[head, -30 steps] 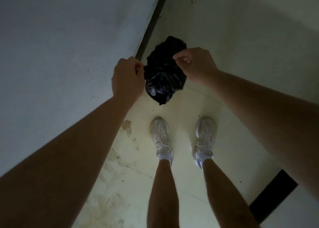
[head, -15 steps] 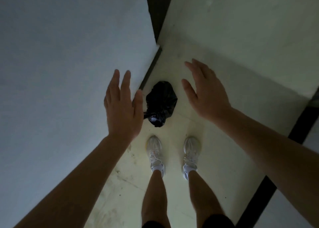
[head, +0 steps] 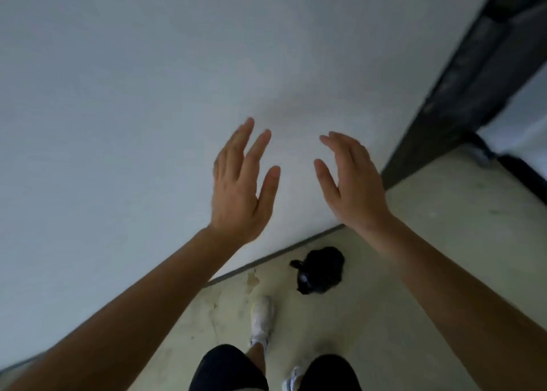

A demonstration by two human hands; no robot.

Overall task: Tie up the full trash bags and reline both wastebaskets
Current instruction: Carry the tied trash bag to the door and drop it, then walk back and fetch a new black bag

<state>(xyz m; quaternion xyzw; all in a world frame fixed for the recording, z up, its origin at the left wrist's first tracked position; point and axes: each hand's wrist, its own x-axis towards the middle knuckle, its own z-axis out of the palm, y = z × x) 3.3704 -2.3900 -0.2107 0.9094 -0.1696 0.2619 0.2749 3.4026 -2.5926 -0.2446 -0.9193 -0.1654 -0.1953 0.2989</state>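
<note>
Trash bag (head: 321, 270) on floor (head: 414, 272) — beside wall (head: 118, 94), ahead of shoes (head: 261, 316).

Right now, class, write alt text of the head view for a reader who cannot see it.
The left hand and right hand hover open and empty before a pale wall. A small black trash bag lies on the floor near the wall's base.

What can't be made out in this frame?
Head view only.
Black bag: small, dark, blurred; whether it is knotted cannot be told.
Right shoe: mostly hidden by the shorts, cut by the bottom edge.
Door frame: motion-blurred, cut by the right edge.
Wastebaskets: outside the frame.
</note>
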